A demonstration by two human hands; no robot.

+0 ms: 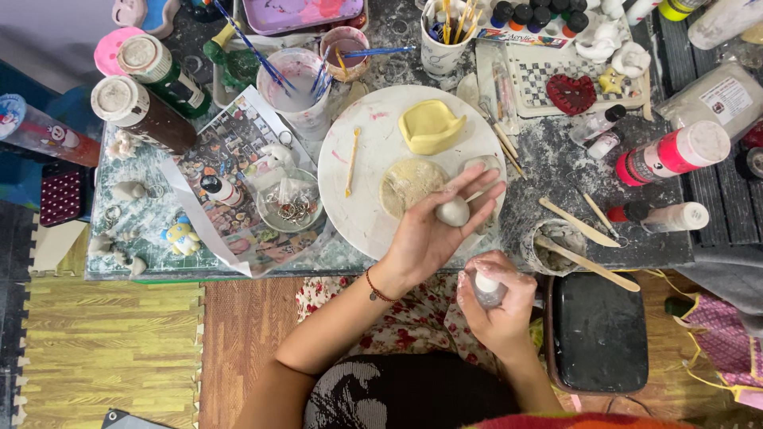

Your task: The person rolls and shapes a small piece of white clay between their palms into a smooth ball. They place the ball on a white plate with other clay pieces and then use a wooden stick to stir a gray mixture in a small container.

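Small bottle (486, 287) mostly hidden within right grip (497, 306)

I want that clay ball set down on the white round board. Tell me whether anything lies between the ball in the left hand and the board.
Nothing visible blocks it. The left hand holds the clay ball open-palmed directly over the white round board. A flat clay disc lies just beside it and a yellow clay piece farther up.
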